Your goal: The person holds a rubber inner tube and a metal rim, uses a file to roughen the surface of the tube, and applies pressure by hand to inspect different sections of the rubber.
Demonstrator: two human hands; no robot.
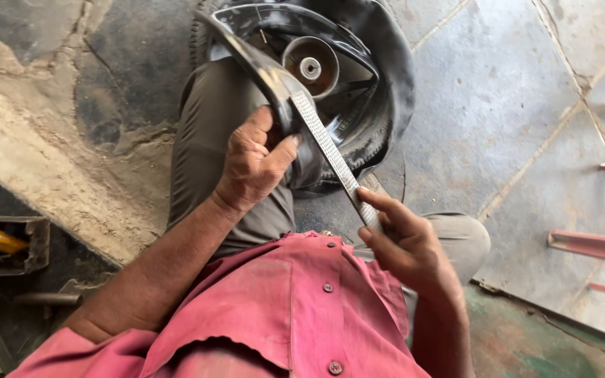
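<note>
My left hand (255, 162) grips the rim of a black wheel (267, 73), which rests against my knee with its tyre (386, 91) around it. My right hand (404, 241) holds the near end of a long flat metal file (327, 150). The file's far end lies on the rim edge, right beside my left thumb. The wheel's round hub (310, 66) shows in the middle. My grey trousers (208, 140) and pink shirt (281, 308) fill the lower part of the view.
The floor is grey stone slabs (498, 91) with a rough concrete patch (36, 140) at left. Reddish metal bars (593, 245) lie at the right edge. A dark tray (15, 245) with a red and yellow object sits at far left.
</note>
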